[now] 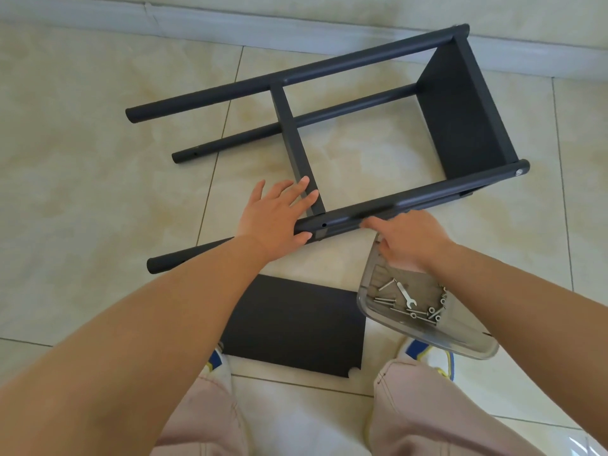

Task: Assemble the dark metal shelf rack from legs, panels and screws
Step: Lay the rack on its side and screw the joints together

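The dark metal rack lies on its side on the tiled floor. Its end panel [460,120] and a narrow middle panel [289,126] sit between the legs. The near leg [427,199] runs across in front of me, with an empty screw hole [324,224] by the middle panel. My left hand [273,218] lies flat over that joint, fingers spread. My right hand [404,238] touches the same leg further right, fingers curled; what they hold is hidden. A loose dark panel [296,324] lies by my feet. A clear tray [460,340] holds several screws [411,312] and a small wrench [406,296].
A pale baseboard [230,28] runs along the wall behind the rack. My knees in pink trousers and two white shoes [431,357] are at the bottom, on either side of the loose panel. Bare tiles lie to the left of the rack.
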